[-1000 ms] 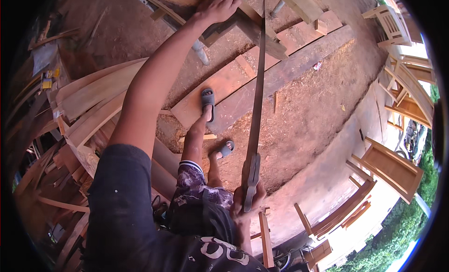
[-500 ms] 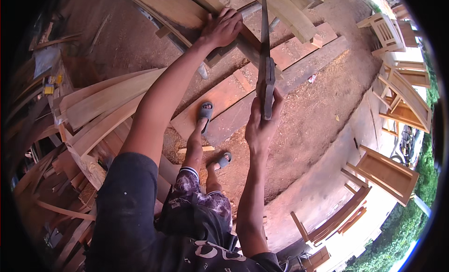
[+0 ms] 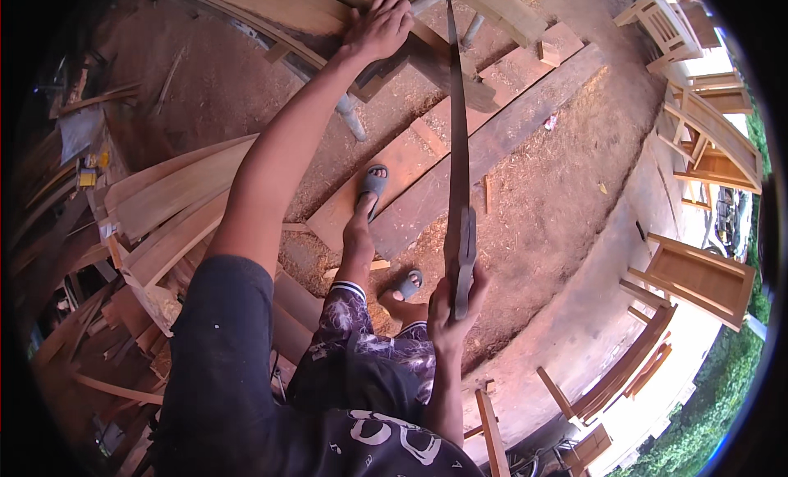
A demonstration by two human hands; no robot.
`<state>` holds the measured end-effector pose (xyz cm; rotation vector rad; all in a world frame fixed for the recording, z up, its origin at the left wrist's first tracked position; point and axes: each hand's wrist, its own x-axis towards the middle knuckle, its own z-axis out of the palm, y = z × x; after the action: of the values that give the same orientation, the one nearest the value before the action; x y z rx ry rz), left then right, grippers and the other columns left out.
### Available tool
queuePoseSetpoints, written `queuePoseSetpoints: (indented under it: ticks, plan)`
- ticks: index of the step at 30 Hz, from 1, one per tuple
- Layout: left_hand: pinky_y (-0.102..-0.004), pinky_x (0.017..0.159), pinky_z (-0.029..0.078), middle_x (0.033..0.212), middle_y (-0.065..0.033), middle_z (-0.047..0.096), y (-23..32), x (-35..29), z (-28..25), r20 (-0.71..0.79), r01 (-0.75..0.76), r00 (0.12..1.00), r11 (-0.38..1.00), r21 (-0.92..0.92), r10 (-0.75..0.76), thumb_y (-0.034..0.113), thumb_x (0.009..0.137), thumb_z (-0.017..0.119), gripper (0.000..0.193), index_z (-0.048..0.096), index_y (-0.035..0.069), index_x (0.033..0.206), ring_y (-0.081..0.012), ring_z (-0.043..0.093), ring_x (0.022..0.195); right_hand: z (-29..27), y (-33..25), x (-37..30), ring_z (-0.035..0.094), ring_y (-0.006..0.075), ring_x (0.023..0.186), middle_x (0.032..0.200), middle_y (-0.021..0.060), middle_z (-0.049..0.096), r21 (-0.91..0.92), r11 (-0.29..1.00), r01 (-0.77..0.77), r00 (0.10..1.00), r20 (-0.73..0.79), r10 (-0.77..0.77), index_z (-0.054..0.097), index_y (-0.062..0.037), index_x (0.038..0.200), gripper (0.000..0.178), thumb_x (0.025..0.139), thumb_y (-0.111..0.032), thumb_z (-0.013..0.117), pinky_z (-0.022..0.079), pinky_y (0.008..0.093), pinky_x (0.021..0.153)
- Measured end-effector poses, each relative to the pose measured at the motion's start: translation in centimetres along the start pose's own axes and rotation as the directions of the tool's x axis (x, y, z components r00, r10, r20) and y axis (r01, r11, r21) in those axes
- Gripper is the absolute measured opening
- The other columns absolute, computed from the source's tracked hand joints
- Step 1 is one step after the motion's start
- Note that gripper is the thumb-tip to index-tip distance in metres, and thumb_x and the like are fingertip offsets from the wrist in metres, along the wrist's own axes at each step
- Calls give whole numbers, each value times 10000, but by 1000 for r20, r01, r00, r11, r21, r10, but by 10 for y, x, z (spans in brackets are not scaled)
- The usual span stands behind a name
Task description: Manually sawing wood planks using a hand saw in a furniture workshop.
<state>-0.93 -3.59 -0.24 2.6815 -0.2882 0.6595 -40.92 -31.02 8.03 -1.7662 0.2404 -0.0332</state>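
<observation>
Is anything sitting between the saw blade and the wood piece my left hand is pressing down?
Nothing visible. The right hand grips the saw by its handle, and the blade runs straight up to the wood piece on the bench, right beside the left hand. The fingers lie close to the blade's left side, not across it.

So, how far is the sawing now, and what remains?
Done: sawdust already covers the ground by the planks, so some cutting has taken place. In hand: the right hand grips the handsaw, its blade reaching up to the wooden piece that the left hand presses down. Left: the piece looks undivided; how deep the cut goes cannot be seen.
</observation>
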Motion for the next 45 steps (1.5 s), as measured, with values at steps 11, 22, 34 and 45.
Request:
queuePoseSetpoints:
  ticks: [11, 22, 34, 45]
  plan:
    - [-757, 993, 350, 1234, -58, 558, -2, -3, -13, 29, 29, 999, 999, -28, -28, 337, 1022, 436, 253, 551, 144, 1138, -261, 473, 1294, 15, -14, 28, 602, 165, 803, 1009, 111, 644, -107, 986, 130, 991, 44, -126, 433, 12, 1391, 478, 947, -79, 584, 501, 327, 707]
    - [-678, 944, 390, 1290, -122, 546, 27, 7, -3, -34, -45, 998, 999, 3, 45, 271, 1008, 457, 257, 535, 84, 1166, -333, 474, 1286, 64, -15, 182, 571, 167, 810, 923, 108, 600, -5, 968, 252, 968, 11, -252, 475, 0, 1314, 366, 978, -94, 585, 486, 331, 717]
    - [-638, 945, 379, 1211, -111, 565, 3, -4, -12, -5, -26, 1000, 999, -29, 26, 278, 1005, 454, 225, 548, 107, 1117, -332, 499, 1222, -63, 3, -104, 589, 128, 770, 1116, 165, 609, -86, 987, 133, 990, 62, -128, 371, 14, 1417, 562, 936, -174, 593, 479, 265, 683]
    - [-660, 948, 370, 1220, -123, 564, 18, 7, -1, -11, -44, 999, 999, -28, 43, 275, 1011, 453, 224, 541, 107, 1131, -336, 506, 1226, 52, -48, 152, 585, 186, 766, 931, 151, 619, -84, 951, 296, 955, 37, -294, 480, 9, 1305, 380, 954, -80, 596, 497, 326, 711]
